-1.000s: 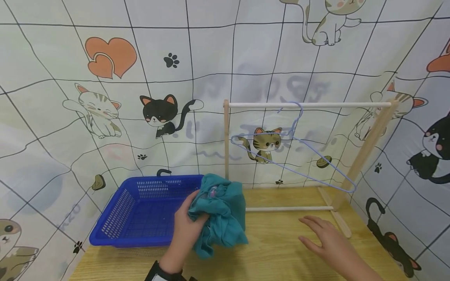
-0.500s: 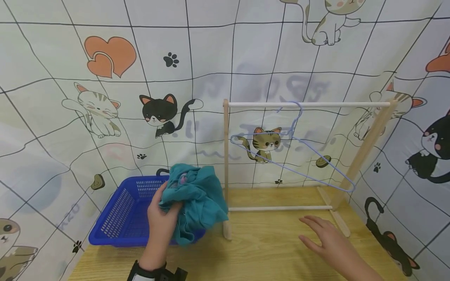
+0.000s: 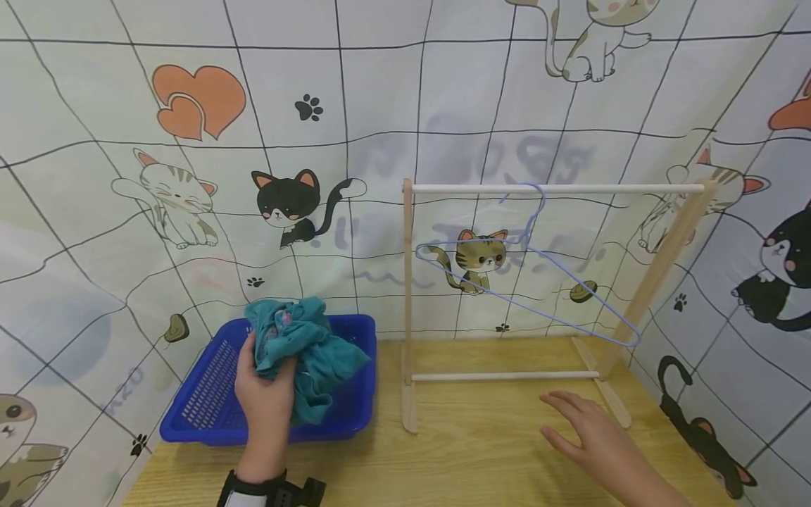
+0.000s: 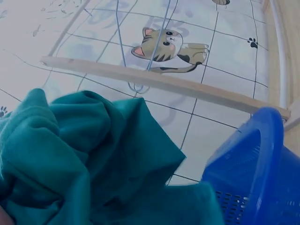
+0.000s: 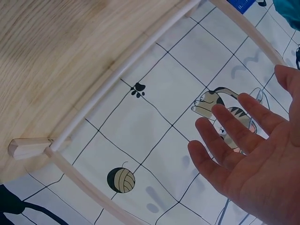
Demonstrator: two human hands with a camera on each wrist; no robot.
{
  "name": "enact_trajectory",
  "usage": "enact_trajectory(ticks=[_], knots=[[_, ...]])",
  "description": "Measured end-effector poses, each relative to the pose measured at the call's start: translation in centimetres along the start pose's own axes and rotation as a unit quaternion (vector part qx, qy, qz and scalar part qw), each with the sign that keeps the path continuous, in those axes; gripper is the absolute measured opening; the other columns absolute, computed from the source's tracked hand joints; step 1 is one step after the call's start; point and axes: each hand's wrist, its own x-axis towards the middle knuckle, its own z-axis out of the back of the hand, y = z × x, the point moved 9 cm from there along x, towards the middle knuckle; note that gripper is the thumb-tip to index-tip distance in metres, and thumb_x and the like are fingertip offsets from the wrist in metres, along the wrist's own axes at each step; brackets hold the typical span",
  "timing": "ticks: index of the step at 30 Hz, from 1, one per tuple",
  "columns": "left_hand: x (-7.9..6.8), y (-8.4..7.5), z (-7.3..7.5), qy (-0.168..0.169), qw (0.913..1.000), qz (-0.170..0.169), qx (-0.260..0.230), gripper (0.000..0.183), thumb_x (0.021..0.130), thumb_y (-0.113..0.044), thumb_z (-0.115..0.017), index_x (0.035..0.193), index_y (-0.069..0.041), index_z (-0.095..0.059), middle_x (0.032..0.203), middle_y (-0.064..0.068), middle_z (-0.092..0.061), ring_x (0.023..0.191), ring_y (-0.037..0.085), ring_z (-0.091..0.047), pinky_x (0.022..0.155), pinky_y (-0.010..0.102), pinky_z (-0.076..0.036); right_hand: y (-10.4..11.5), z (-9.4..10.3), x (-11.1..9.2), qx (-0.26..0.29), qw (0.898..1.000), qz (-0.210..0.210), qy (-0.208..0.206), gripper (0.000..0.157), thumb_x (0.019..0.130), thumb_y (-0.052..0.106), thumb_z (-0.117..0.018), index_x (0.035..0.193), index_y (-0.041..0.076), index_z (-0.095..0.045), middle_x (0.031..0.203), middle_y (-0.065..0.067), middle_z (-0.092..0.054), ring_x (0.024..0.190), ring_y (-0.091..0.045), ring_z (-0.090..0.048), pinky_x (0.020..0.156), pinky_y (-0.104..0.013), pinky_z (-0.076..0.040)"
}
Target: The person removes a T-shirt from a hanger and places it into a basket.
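In the head view, my left hand [image 3: 265, 394] grips a bunched teal cloth garment [image 3: 304, 352] with a small pinkish print showing at its top. The garment is over the blue plastic basket [image 3: 209, 394], its lower folds hanging inside the basket's outline. Teal folds fill much of the left wrist view, beside the basket's rim [image 4: 269, 154]. My right hand [image 3: 595, 443] hovers over the right part of the table with fingers extended and nothing in it; the right wrist view shows its bare palm. A lilac wire hanger [image 3: 529, 243] hangs from the rack's top rail, tilted down to the right.
A wooden rack with a white top rail [image 3: 462, 189] and a lower rail [image 3: 507, 377] stands on the wood-grain table [image 3: 475, 451]. Its left post [image 3: 408, 303] rises just right of the basket. Behind is a cat-printed wall covering [image 3: 380, 91].
My left hand has carried the garment leftward, from beside the rack's left post to over the basket. The right hand and the hanger have stayed in place.
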Motion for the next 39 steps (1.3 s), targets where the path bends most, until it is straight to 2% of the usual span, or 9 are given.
enact_trajectory(ticks=[6,10,19,26,31,39], knots=[[0.1,1.0,0.2,0.002,0.9998,0.019,0.005,0.065,0.087,-0.026,-0.068,0.143,-0.009,-0.04,0.144,0.013,-0.044,0.132,0.032,-0.04,0.104,0.054,-0.038,-0.3,-0.1,-0.2,0.001,1.0,-0.003,0.008,0.049,0.081,0.037,-0.073,0.122,0.012,-0.062,0.122,-0.01,-0.06,0.108,-0.035,-0.058,0.087,-0.056,-0.047],[0.1,1.4,0.2,-0.004,0.9997,0.02,0.011,0.064,0.087,-0.025,-0.068,0.143,-0.009,-0.04,0.144,0.015,-0.044,0.133,0.034,-0.039,0.105,0.055,-0.036,-0.3,0.1,-0.2,-0.001,1.0,0.0,0.004,0.049,0.081,0.037,-0.074,0.122,0.012,-0.061,0.122,-0.009,-0.061,0.108,-0.034,-0.058,0.086,-0.056,-0.047],[0.2,2.7,0.3,-0.014,0.9993,-0.009,0.034,0.062,0.086,-0.025,-0.07,0.14,-0.009,-0.043,0.139,0.015,-0.049,0.127,0.034,-0.045,0.1,0.055,-0.04,-0.7,-0.3,-0.4,-0.005,1.0,-0.009,0.014,0.05,0.081,0.038,-0.073,0.122,0.013,-0.062,0.122,-0.01,-0.06,0.107,-0.034,-0.059,0.085,-0.056,-0.048],[0.3,4.9,0.4,-0.016,0.9977,0.04,0.052,0.07,0.089,-0.029,-0.066,0.147,-0.012,-0.03,0.146,0.017,-0.039,0.133,0.037,-0.036,0.106,0.058,-0.032,-0.6,-0.3,-0.5,-0.002,1.0,-0.006,0.008,0.048,0.08,0.031,-0.075,0.122,0.013,-0.061,0.122,-0.01,-0.061,0.108,-0.034,-0.058,0.085,-0.055,-0.048],[0.5,5.9,0.4,-0.019,0.9971,0.047,0.056,0.07,0.089,-0.017,-0.064,0.148,-0.01,-0.026,0.149,0.017,-0.035,0.135,0.038,-0.033,0.107,0.058,-0.03,-0.6,-0.2,-0.6,0.0,1.0,-0.006,0.005,0.047,0.079,0.028,-0.076,0.122,0.012,-0.061,0.122,-0.01,-0.061,0.108,-0.034,-0.058,0.085,-0.055,-0.048],[0.9,7.0,-0.3,-0.004,0.9961,0.058,0.067,0.073,0.088,-0.013,-0.064,0.149,-0.01,-0.024,0.147,0.02,-0.037,0.134,0.039,-0.035,0.107,0.058,-0.031,-0.6,-0.3,-0.7,-0.003,1.0,-0.008,0.008,0.048,0.078,0.026,-0.076,0.121,0.012,-0.062,0.12,-0.01,-0.062,0.106,-0.033,-0.059,0.085,-0.054,-0.049]])
